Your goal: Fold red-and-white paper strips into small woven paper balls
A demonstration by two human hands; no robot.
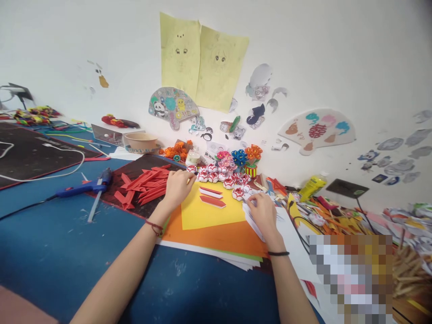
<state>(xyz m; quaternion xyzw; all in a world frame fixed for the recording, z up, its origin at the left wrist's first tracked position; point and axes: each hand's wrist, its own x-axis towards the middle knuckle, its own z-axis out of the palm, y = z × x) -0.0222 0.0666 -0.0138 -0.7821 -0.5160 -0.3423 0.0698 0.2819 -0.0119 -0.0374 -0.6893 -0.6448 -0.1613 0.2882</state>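
Observation:
My left hand (180, 186) is above the left edge of the yellow sheet (199, 216), its fingers pinched on something small I cannot make out. My right hand (262, 212) is at the sheet's right side, fingertips together on white paper strips (251, 219). Between the hands lie a few folded red and white strips (212, 201). Just behind them stand several red and white paper flowers (228, 183). Under the yellow sheet is an orange one (209, 237), on a stack of other papers.
Left of my left hand, red folded strips (145, 185) are heaped on a dark mat. A blue glue gun (84, 188) with its cord lies further left. Paper scraps (347, 220) and a yellow bottle (313, 185) are at the right. Behind stand a bowl (141, 143) and colourful flowers (239, 157).

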